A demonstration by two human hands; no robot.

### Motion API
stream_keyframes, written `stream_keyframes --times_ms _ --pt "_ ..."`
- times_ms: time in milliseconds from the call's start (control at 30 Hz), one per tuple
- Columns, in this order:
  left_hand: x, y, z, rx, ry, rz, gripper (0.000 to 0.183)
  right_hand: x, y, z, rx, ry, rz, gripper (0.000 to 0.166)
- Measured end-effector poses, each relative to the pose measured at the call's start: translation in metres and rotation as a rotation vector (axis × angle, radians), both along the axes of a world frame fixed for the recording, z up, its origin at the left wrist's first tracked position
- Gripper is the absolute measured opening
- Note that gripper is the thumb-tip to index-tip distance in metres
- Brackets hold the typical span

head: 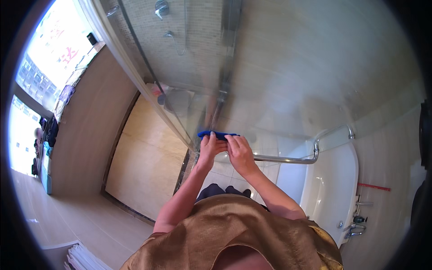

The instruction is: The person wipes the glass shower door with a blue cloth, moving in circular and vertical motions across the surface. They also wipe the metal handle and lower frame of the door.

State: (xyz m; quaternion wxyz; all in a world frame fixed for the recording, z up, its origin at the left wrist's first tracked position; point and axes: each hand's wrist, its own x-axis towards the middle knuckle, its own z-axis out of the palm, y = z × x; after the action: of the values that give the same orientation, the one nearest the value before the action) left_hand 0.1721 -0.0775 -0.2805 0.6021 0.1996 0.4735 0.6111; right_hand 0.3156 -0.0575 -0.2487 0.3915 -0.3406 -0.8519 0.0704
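Note:
A folded blue cloth (219, 135) lies flat against the glass shower panel (287, 84), near the panel's metal-framed edge. My left hand (210, 148) holds the cloth's left part, its thumb on top. Beside it, my right hand (239, 152) grips the right part of the cloth with bent fingers. Just to the right of my right hand runs a chrome bar (287, 160) fixed to the glass.
A white bathtub (332, 189) with chrome taps stands at the right. At the left are a beige floor area (145, 158) with a dark border and a window ledge holding clothes (52, 131). Through the glass, a shower mixer (162, 7) shows on the tiled wall.

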Motion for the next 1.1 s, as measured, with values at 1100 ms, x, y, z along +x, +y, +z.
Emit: stream_keyframes --times_ms 1100 --pt "0.086 0.038 0.006 -0.07 0.135 -0.597 0.028 0.065 -0.008 -0.026 -0.196 0.238 -0.75 0.018"
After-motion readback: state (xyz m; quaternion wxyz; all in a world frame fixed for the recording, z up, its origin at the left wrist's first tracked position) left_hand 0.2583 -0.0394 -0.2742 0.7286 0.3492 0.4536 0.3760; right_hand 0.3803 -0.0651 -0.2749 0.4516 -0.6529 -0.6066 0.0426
